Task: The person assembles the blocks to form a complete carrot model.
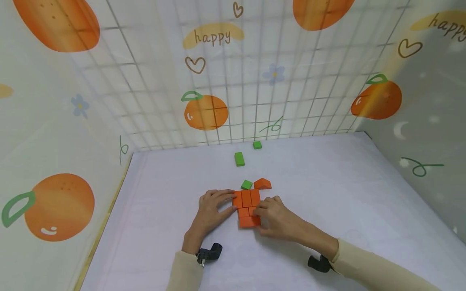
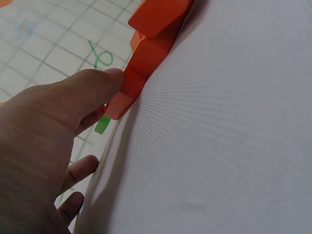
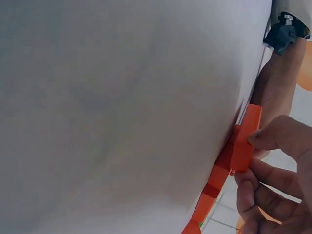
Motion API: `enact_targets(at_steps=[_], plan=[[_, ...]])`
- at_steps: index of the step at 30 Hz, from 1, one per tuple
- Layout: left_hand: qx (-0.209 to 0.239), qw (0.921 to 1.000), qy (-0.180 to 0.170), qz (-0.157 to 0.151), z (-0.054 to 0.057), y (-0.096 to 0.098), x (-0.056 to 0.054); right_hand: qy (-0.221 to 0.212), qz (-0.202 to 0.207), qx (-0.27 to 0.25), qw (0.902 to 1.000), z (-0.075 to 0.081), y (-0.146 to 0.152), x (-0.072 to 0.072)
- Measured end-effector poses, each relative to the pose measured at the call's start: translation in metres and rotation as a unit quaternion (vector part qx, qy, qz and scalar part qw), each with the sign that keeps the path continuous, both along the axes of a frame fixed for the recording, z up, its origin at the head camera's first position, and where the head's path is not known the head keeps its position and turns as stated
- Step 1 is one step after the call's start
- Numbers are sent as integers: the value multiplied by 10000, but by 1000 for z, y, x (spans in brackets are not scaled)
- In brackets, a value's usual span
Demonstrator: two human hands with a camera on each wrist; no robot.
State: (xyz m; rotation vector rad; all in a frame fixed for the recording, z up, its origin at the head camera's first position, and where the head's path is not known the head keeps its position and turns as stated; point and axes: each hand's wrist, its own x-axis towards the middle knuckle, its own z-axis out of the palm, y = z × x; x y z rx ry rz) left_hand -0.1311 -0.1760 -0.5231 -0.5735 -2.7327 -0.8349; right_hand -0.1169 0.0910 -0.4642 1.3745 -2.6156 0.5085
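Orange building blocks lie close together on the white table, with a row of three upright oblong blocks [image 1: 246, 199] at the far side. My left hand [image 1: 212, 208] is at this row's left end, thumb and index finger on opposite ends of the leftmost orange block [image 1: 237, 199]. Its thumb presses a block face in the left wrist view. My right hand [image 1: 278, 220] pinches the nearest orange block [image 3: 246, 141] between thumb and fingers. That block overlaps two smaller orange blocks [image 1: 243, 212] in the right wrist view, and fingers partly cover one of them.
Just beyond the group lie a green block [image 1: 246, 184] and an orange triangular block [image 1: 263, 184]. Farther back are a green oblong block [image 1: 239, 159] and a small green block [image 1: 257, 144]. A printed curtain [image 1: 164, 93] hangs behind the table [image 1: 153, 226].
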Motion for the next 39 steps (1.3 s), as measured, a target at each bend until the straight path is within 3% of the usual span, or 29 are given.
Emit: enact_targets(at_steps=[20, 33, 39], plan=[[-8, 9999, -117, 12, 3, -1, 0, 277, -120, 294, 9991, -4, 0, 0], [27, 10000, 71, -5, 4, 0, 0, 369, -54, 241, 9990, -6, 3, -3], [-19, 10000, -83, 33, 3, 1, 1, 159, -190, 143, 9996, -2, 5, -7]])
